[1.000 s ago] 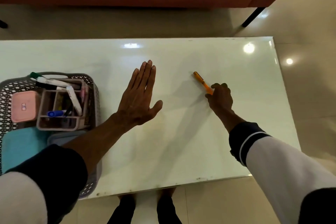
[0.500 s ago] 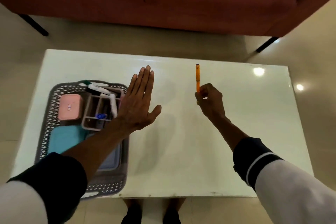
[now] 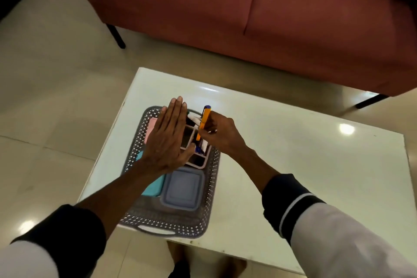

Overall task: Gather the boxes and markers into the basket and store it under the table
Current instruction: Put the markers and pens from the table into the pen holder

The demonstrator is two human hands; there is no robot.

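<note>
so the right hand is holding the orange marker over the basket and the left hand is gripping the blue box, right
Not quite. In the head view the left hand grips nothing: it hovers flat above the basket with straight fingers, and the blue box lies untouched inside. The rest holds: the right hand pinches the orange marker over the basket.

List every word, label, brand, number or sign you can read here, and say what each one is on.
No text is readable.
Orange marker in the right hand: no print can be made out.
Pink box, teal box and grey-blue box in the basket: no label shows.
</note>
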